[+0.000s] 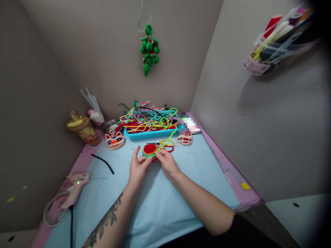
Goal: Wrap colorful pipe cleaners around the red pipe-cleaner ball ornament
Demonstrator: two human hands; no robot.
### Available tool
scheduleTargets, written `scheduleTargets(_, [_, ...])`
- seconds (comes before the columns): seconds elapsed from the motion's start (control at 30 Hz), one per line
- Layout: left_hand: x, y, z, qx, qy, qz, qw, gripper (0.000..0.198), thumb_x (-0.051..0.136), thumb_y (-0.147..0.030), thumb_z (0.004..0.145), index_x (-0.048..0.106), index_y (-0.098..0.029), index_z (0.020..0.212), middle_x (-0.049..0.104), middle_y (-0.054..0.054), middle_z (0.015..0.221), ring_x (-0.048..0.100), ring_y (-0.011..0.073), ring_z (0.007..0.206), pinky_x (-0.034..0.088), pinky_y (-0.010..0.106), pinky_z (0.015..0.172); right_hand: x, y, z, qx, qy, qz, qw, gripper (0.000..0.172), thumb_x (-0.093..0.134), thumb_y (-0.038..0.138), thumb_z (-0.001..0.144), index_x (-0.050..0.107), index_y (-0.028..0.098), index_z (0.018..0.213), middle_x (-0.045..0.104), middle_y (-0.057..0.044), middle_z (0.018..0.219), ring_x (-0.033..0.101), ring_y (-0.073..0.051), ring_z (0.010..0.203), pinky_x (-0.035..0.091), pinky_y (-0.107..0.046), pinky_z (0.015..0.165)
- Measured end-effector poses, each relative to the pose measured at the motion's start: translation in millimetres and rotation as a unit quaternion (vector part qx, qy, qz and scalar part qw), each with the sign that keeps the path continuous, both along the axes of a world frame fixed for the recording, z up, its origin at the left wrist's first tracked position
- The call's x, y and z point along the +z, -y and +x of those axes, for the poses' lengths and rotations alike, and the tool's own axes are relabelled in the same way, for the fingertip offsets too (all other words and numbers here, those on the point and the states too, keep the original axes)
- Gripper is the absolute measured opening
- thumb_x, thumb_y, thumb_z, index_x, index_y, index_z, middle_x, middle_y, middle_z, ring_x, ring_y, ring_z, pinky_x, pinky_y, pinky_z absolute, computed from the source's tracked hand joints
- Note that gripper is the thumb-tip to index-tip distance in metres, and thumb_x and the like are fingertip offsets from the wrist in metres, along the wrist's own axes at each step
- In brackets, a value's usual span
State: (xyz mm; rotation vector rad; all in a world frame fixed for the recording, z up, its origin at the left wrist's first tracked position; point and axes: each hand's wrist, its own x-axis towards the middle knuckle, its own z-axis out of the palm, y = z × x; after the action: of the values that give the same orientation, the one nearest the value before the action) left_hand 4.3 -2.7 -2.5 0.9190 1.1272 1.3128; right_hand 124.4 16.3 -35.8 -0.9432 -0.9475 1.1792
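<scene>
the piece is red, banded orange and teal; the cord lime; the tray bright blue.

1. A green knotted thing hangs up high.
2. A clear tub with pens is up on the right.
3. A brown and yellow cup stands near a shiny bowl.
4. A pink glue gun lies on the left.
5. A round yellow thing is on the right.

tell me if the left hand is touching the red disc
Touching. The head view shows the left hand at the disc, its thumb on the lower edge.
</scene>
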Motion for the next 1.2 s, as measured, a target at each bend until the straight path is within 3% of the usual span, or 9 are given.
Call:
scheduleTargets(0.2, [2.9,1.8,1.9,0.005,0.044,-0.027,0.999,0.107,0.083,-0.030,0.056,0.027,-0.015,0.145,0.060,-0.006,0.061,0.049,0.0051,0.045,0.040,0.016,0.048,0.6,0.8,-0.2,-0.006,0.019,0.005,1.000,0.033,0.065,0.044,0.075,0.050,0.020,0.057,0.055,-0.005,0.103,0.045,-0.024,0.116,0.032,-0.034,0.100])
scheduleTargets(0.4, [0.3,0.0,-0.9,-0.023,0.034,-0.037,0.998,0.109,0.082,-0.032,0.058,0.022,-0.016,0.147,0.062,-0.006,0.060,0.040,0.0017,0.034,0.027,0.013,0.037,1.5,2.1,0.8,-0.013,0.064,0.010,0.998,0.033,0.064,0.045,0.075,0.051,0.020,0.058,0.053,-0.006,0.109,0.043,-0.025,0.118,0.031,-0.036,0.101])
scheduleTargets(0.7, [0.7,2.4,3.5,-0.002,0.041,-0.022,0.999,0.106,0.079,-0.030,0.063,0.017,-0.017,0.148,0.063,-0.004,0.060,0.057,0.0088,0.044,0.039,0.015,0.043,-2.3,2.8,-1.3,-0.001,0.073,0.016,0.997,0.033,0.063,0.046,0.077,0.051,0.021,0.059,0.054,-0.006,0.102,0.043,-0.023,0.115,0.033,-0.035,0.100])
scheduleTargets(0.83, [0.3,2.3,4.0,-0.001,0.049,-0.030,0.998,0.103,0.080,-0.028,0.062,0.021,-0.016,0.146,0.065,-0.002,0.063,0.061,0.0113,0.048,0.041,0.016,0.043,-2.3,5.2,-0.8,-0.001,0.078,0.019,0.997,0.031,0.062,0.046,0.078,0.053,0.021,0.061,0.053,-0.005,0.103,0.043,-0.023,0.114,0.033,-0.036,0.100])
scheduleTargets(1.03, [0.3,0.6,2.9,0.019,0.054,-0.039,0.998,0.094,0.082,-0.030,0.058,0.034,-0.015,0.137,0.065,-0.002,0.063,0.053,0.0069,0.039,0.037,0.015,0.039,2.4,9.4,-0.5,-0.008,0.107,0.008,0.994,0.032,0.063,0.044,0.077,0.051,0.021,0.058,0.051,-0.003,0.086,0.048,-0.022,0.099,0.035,-0.033,0.092])
scheduleTargets(1.2, [-0.5,-0.7,0.1,0.015,0.051,-0.040,0.998,0.092,0.083,-0.032,0.057,0.037,-0.015,0.135,0.064,-0.003,0.063,0.047,0.0039,0.036,0.035,0.015,0.038,-0.2,8.8,-2.2,0.007,0.082,-0.009,0.997,0.035,0.064,0.047,0.076,0.048,0.022,0.057,0.048,0.000,0.069,0.048,-0.019,0.078,0.040,-0.031,0.075])
